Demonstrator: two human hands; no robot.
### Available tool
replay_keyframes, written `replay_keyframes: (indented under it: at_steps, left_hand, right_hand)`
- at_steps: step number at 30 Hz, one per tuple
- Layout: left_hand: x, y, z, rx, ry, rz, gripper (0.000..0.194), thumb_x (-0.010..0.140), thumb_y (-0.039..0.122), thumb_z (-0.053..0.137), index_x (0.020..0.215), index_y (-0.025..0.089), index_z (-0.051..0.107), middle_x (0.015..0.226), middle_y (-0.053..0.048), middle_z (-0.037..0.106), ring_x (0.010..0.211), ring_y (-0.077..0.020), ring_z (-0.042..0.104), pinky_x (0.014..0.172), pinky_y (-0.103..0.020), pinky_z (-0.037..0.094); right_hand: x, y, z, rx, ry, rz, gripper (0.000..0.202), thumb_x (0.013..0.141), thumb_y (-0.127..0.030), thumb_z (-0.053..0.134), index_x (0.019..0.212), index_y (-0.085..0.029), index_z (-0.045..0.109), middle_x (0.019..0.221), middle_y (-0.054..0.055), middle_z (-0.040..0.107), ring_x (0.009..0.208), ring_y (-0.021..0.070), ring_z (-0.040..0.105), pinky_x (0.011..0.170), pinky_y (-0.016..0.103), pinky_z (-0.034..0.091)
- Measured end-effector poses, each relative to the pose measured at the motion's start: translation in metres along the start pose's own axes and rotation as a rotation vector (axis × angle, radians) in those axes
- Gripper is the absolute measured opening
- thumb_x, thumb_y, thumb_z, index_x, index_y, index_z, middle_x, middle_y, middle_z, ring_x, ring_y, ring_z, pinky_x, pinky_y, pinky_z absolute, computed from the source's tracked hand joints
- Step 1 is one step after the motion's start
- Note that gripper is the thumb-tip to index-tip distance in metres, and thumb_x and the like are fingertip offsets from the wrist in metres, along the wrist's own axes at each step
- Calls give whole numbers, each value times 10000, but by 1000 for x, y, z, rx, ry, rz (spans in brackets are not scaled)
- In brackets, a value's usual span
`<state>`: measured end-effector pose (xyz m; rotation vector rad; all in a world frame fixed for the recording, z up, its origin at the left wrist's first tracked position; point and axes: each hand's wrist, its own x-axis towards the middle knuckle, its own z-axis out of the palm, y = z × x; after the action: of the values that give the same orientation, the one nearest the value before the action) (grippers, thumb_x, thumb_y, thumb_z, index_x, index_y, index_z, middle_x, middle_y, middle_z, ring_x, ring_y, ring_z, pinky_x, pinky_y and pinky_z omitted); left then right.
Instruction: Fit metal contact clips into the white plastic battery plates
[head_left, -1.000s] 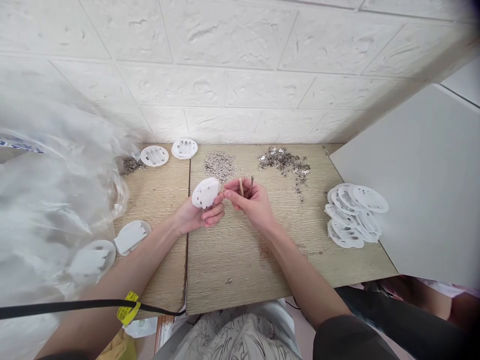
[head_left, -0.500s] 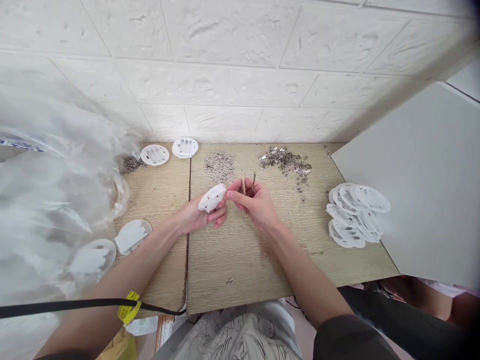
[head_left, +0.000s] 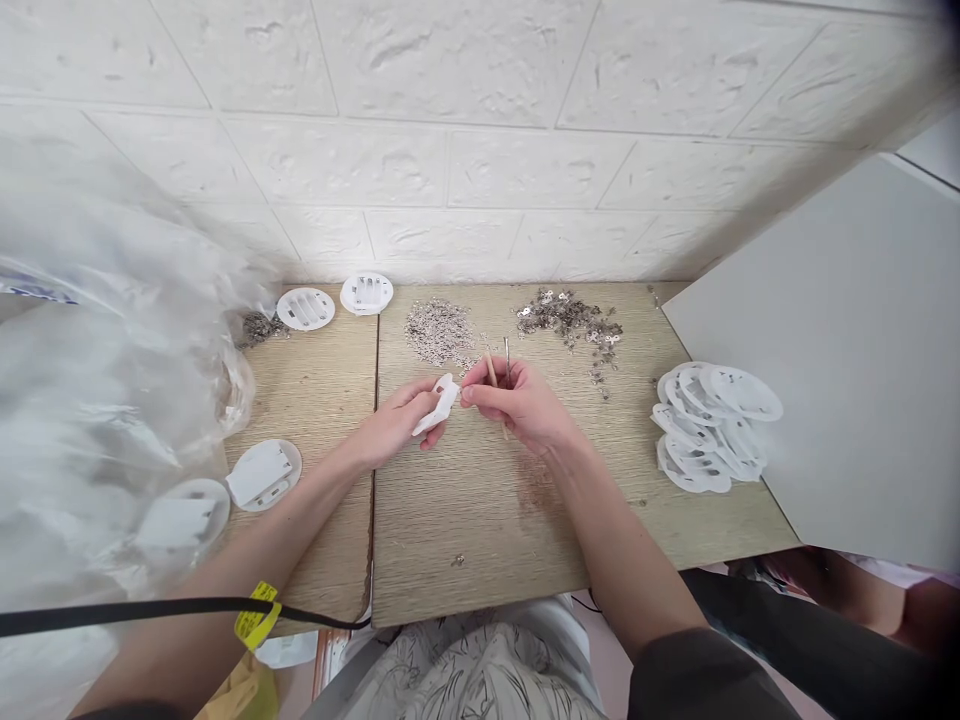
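White disc (head_left: 444,402) tilted at centre of frame

The left hand (head_left: 401,425) pinches it nearly edge-on, seemingly offering its rim to the right hand (head_left: 521,404), whose thumb and forefinger press together there, on what I can't tell; it also clasps slim rods (head_left: 491,368).

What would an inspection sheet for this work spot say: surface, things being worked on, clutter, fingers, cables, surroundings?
Surface: wood-grained tabletop with a seam and a brownish stain.
Job's things: a steeply tilted white part; similar parts heaped at right, others at left; middle pile and right pile of small metal pieces.
Clutter: stray piece towards the front edge; plastic bag at left.
Fingers: left fingers hold the white part; right fingers are at its edge, with a pale stick and metallic rod in that hand.
Cables: black cord with a yellow tag.
Surroundings: brick-patterned wall behind, grey panel at right.
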<state>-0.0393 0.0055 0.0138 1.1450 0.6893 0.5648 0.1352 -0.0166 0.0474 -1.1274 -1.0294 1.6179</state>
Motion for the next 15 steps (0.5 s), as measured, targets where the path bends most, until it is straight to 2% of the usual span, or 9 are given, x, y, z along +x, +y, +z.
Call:
replay_keyframes:
  at_steps: [7, 15]
  left_hand:
    - [-2, 12, 5, 260, 118, 1, 165, 837, 293, 482, 709, 190, 468, 499, 47, 447, 409, -88, 384, 415, -223, 301]
    - [-3, 8, 6, 384, 161, 6, 175, 883, 284, 384, 743, 191, 433, 511, 62, 437, 402, -73, 389, 403, -200, 327]
  right_hand:
    - [-1, -3, -6, -32, -16, 55, 156, 571, -197, 759, 653, -158, 632, 477, -76, 463, 421, 29, 293, 417, 209, 167]
    - [-2, -4, -2, -13, 38, 63, 181, 539, -210, 779, 621, -163, 625, 475, -66, 474, 427, 31, 301, 414, 212, 163]
